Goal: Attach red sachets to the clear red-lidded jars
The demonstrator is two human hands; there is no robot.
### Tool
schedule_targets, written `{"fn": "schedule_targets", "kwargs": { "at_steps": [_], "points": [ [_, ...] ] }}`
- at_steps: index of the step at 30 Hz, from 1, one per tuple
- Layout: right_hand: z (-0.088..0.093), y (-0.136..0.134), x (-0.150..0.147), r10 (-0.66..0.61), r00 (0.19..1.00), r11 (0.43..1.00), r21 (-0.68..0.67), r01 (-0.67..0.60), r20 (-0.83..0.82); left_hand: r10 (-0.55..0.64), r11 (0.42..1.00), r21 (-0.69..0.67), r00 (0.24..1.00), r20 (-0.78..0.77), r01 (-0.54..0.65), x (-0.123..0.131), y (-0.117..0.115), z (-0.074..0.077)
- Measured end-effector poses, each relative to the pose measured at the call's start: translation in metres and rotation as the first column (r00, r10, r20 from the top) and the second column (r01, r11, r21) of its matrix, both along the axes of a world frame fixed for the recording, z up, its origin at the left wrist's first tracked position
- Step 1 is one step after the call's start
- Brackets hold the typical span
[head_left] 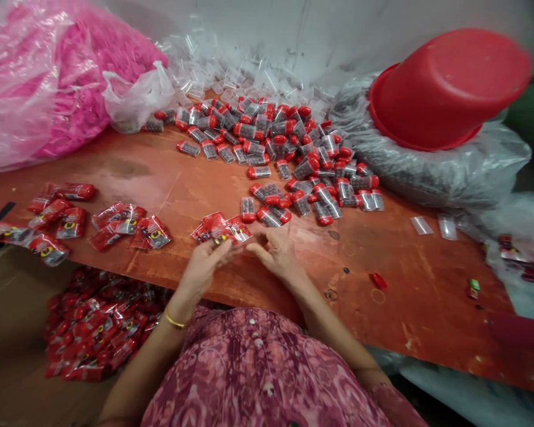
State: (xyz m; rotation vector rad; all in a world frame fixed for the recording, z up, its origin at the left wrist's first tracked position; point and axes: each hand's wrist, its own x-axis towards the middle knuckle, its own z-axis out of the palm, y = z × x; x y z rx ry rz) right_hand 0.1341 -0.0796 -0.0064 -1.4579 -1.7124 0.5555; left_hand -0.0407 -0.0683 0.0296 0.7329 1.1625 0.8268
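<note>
My left hand (208,261) is at the table's front edge, against the near side of a small group of red printed packets (220,225). Its fingers are smeared and point right, so any grip on a packet cannot be made out. Close by on the right, my right hand (279,256) has its thumb apart from its bent fingers, with nothing visible between them. Beyond the hands lies a heap of small clear containers with red caps (289,139), filled with dark beads. More red packets (115,222) lie in loose groups to the left.
A carton (9,302) below the table's left edge holds many red packets (100,326). Clear empty tubes (231,71) are piled at the back. A pink-filled bag (84,71) stands back left; a red bucket (445,89) rests upside down on a plastic bag (445,172) at right.
</note>
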Motion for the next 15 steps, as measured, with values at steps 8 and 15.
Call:
{"fn": "schedule_targets", "kwargs": {
  "at_steps": [8,15],
  "points": [
    [-0.012,0.012,0.032,-0.118,0.792,0.984,-0.036,0.174,0.599,0.309,0.89,0.311,0.061,-0.949,0.334,-0.102,0.032,0.017],
    [-0.016,-0.026,0.031,-0.153,0.794,0.975,-0.041,0.218,0.588,0.411,0.663,0.461,0.227,-0.883,0.59,-0.027,0.026,0.001]
  ]
}}
